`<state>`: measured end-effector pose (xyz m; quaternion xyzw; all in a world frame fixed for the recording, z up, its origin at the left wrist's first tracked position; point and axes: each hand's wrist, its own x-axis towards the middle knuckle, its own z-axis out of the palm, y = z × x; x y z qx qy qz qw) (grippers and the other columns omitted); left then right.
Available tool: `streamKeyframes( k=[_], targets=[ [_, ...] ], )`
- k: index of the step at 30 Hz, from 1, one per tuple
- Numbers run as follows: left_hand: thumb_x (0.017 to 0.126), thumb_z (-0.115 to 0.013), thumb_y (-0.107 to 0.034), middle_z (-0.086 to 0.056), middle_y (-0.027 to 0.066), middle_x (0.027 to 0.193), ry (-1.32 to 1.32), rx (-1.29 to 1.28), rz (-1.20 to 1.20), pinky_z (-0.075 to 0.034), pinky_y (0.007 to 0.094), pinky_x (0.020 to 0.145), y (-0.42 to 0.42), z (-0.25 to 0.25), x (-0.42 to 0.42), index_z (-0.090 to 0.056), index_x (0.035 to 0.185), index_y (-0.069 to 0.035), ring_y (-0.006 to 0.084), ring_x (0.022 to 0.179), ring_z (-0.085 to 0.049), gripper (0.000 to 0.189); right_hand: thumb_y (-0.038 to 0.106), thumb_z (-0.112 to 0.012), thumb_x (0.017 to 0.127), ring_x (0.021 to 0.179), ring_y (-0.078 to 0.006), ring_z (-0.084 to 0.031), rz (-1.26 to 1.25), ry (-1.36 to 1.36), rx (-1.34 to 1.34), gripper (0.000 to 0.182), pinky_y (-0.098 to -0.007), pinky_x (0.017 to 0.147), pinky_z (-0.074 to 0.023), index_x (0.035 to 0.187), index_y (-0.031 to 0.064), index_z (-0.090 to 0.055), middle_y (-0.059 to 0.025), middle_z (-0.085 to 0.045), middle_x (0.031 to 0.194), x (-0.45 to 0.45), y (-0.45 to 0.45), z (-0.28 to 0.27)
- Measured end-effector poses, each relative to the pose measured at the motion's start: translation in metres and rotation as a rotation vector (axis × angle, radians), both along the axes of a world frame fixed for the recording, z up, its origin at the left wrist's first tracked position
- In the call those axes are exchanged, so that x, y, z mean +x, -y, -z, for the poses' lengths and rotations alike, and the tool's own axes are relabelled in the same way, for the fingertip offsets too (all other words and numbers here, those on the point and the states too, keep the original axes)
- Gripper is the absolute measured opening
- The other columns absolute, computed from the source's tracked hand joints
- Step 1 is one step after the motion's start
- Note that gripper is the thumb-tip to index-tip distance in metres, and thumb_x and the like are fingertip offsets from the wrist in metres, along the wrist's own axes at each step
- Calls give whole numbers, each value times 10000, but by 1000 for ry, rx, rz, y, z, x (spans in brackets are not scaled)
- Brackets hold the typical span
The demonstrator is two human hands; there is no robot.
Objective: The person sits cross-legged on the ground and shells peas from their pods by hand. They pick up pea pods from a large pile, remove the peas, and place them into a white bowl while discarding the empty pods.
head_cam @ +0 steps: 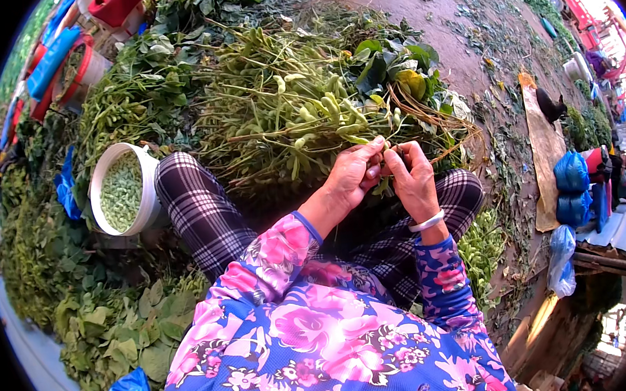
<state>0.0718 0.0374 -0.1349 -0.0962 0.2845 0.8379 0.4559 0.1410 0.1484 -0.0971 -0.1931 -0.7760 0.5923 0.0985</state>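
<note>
In front of my lap, my left hand (353,172) and my right hand (413,175) meet with fingertips almost touching. Both pinch a thin soybean sprig (387,145); my fingers hide much of it. A green pod (355,139) sticks out beside my left fingertips. Just beyond lies a large heap of soybean stalks (277,103), thick with plump green pods. Brown bare stems (422,109) and dark leaves (385,66) lie at its right end. By my left knee a white plastic bucket (151,187) leans, holding many loose green pods (122,192).
More leafy plants (129,329) are piled at my left. Blue plastic bags (66,186) lie among them. Red and white buckets (84,64) stand at the far left. On the right, cardboard (547,175) lies on leaf-strewn ground, with a dark animal (549,105) on it and blue bundles (572,187) beside it.
</note>
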Motion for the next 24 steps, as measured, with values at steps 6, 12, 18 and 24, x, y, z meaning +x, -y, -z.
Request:
streamKeyframes(
  k=[6,12,18,24],
  targets=[
    [898,-607,-184,-543,-35,702,-52,-22,45,-296,162,433,8,-1,2,-626,928,-43,27,499,-383,146,284,-394,972,510,-67,-446,-210,264,-140,302,-217,476,-363,1059,40,-549,-25,-583,641,16,-8,-22],
    [895,-610,-179,-542,-34,691,-87,-52,56,-274,159,410,11,-1,2,-625,925,-39,20,474,-361,143,277,-418,971,432,-51,-364,-185,360,-431,287,-182,365,-266,1149,78,-524,-6,-499,606,19,-8,-19],
    [907,-583,-194,-536,-33,682,27,23,187,-264,164,393,15,3,-8,-612,922,-40,29,449,-336,158,261,-423,982,398,-35,-284,-169,322,-929,167,-173,343,-213,1041,132,-510,5,-443,610,21,-10,-11],
    [869,-637,-205,-532,-41,669,-250,-178,128,-263,168,390,11,-8,3,-607,858,-74,18,460,-367,135,268,-449,985,390,-33,-285,-159,365,-686,138,-169,329,-195,1001,148,-514,24,-441,616,20,-8,-4]
  ],
)
